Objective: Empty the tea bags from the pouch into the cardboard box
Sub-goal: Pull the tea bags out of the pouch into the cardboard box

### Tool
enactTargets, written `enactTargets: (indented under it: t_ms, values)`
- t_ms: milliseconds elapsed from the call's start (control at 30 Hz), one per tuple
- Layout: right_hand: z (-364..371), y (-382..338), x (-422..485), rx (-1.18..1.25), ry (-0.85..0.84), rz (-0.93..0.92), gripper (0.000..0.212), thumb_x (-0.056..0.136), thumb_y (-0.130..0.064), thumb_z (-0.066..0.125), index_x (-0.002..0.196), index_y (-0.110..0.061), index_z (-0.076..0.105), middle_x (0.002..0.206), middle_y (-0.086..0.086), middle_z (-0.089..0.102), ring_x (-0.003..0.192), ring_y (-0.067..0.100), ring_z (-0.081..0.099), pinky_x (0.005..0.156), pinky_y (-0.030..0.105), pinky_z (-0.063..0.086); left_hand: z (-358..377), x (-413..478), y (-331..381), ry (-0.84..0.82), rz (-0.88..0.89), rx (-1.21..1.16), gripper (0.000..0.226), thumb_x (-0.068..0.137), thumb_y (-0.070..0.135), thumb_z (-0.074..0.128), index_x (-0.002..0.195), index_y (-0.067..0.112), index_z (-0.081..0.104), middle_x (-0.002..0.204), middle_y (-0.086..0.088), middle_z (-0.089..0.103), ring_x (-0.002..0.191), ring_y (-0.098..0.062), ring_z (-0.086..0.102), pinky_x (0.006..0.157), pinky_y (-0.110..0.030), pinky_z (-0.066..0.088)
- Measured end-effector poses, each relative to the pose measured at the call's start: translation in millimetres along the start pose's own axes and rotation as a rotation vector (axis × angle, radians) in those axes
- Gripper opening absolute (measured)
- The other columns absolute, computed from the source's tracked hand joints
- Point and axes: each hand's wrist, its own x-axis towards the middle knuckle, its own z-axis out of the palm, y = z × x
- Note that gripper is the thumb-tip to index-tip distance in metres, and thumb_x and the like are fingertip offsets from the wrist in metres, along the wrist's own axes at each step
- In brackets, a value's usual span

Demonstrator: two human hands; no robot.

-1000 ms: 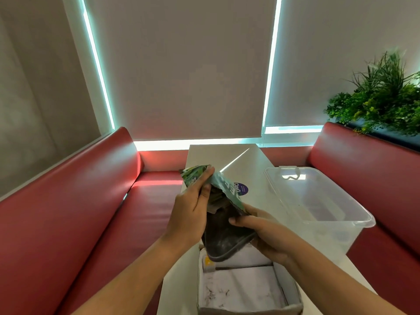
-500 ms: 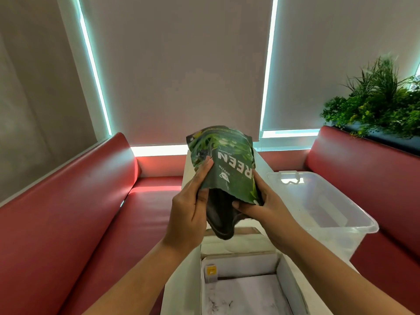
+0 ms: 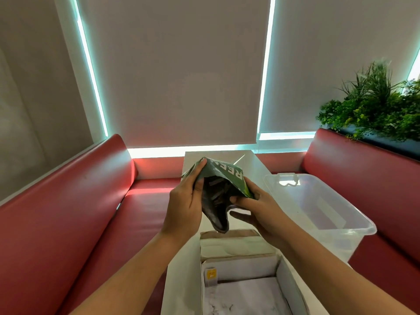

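Note:
A green tea pouch (image 3: 229,176) with white lettering is held tipped over, its dark open mouth facing me and pointing down above the cardboard box (image 3: 288,285). My left hand (image 3: 185,208) grips the pouch's left edge. My right hand (image 3: 261,208) grips the right edge near the mouth. Tea bags show dimly inside the pouch. The box stands open below, white inside, with a small yellow-tagged tea bag (image 3: 211,275) at its far left corner.
A clear plastic bin (image 3: 322,212) with a lid latch stands right of the box on the white table (image 3: 181,280). Red benches (image 3: 68,212) flank the table. Green plants (image 3: 372,105) sit behind the right bench.
The pouch was raised high with its printed front toward me, and has now dropped lower and tilted so its open mouth faces me and points down over the box.

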Motion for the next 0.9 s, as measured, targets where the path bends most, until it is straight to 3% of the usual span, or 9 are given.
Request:
enactTargets:
  t_ms: [100,167,300,467,567,667,800,900]
  values:
    - [-10.6,8.4,6.7,0.035,-0.026,0.08,0.052,0.085,-0.004,0.062,0.131,-0.023,0.048,0.125,0.01,0.058,0.105,0.025,0.064,0.089,0.038,0.055,4.4,3.4,-11.8,-0.027,-0.047,0.028,0.043,0.095,0.031,0.034,0.136,0.025,0.045,0.124,-0.004,0.061,0.109,-0.014,0.058,0.089,-0.008,0.044]
    - [-17.4,18.6,11.1,0.061,-0.014,0.138,0.052,0.084,0.0,0.061,0.13,-0.019,0.045,0.127,0.004,0.055,0.105,0.025,0.063,0.086,0.034,0.056,10.0,1.4,-24.9,-0.026,-0.078,0.07,0.038,0.097,0.024,0.036,0.135,0.028,0.044,0.121,-0.004,0.061,0.107,-0.014,0.058,0.087,-0.004,0.042]
    - [-29.4,48.0,24.6,-0.042,-0.016,0.186,0.087,0.071,-0.002,0.065,0.147,-0.016,0.027,0.148,0.005,0.032,0.116,0.028,0.057,0.097,0.039,0.05,26.6,-4.8,-53.2,-0.036,-0.125,0.123,0.037,0.098,0.016,0.04,0.133,0.028,0.046,0.114,-0.002,0.064,0.1,-0.015,0.06,0.09,-0.013,0.045]
    - [-44.0,81.9,40.7,-0.171,-0.014,0.246,0.085,0.076,0.013,0.053,0.148,-0.021,0.024,0.146,0.009,0.034,0.117,0.032,0.053,0.074,0.027,0.054,45.6,-7.6,-89.2,-0.077,-0.209,0.203,0.037,0.098,0.016,0.042,0.132,0.032,0.047,0.111,-0.001,0.065,0.097,-0.014,0.061,0.091,-0.024,0.05]
    - [-53.4,96.6,46.4,-0.288,0.001,0.277,0.081,0.08,0.011,0.052,0.147,-0.026,0.025,0.15,0.005,0.031,0.128,0.027,0.042,0.091,0.036,0.052,53.4,-8.8,-102.8,-0.149,-0.224,0.24,0.036,0.098,0.016,0.043,0.13,0.032,0.047,0.112,0.001,0.062,0.103,-0.012,0.058,0.095,-0.027,0.048]
    - [-60.8,103.7,49.7,-0.465,0.05,0.283,0.071,0.084,0.008,0.052,0.143,-0.027,0.032,0.149,0.0,0.034,0.131,0.02,0.036,0.098,0.031,0.045,56.7,-7.9,-113.2,-0.235,-0.221,0.387,0.035,0.098,0.019,0.044,0.132,0.022,0.052,0.12,0.001,0.053,0.111,-0.014,0.047,0.102,-0.033,0.042]
    - [-67.6,106.9,48.3,-0.69,0.092,0.225,0.062,0.085,0.002,0.058,0.137,-0.025,0.04,0.141,-0.002,0.045,0.124,0.016,0.045,0.099,0.027,0.04,52.4,-2.3,-107.0,-0.321,-0.205,0.483,0.035,0.096,0.031,0.048,0.129,0.024,0.055,0.095,0.008,0.047,0.086,-0.005,0.044,0.076,-0.009,0.037]
    - [-69.2,106.5,41.3,-0.776,0.132,0.16,0.06,0.083,-0.003,0.065,0.135,-0.024,0.042,0.136,0.0,0.047,0.116,0.017,0.05,0.098,0.028,0.042,48.9,6.3,-97.3,-0.34,-0.191,0.49,0.03,0.089,0.038,0.059,0.116,0.028,0.064,0.081,0.016,0.049,0.074,0.0,0.049,0.065,-0.006,0.034]
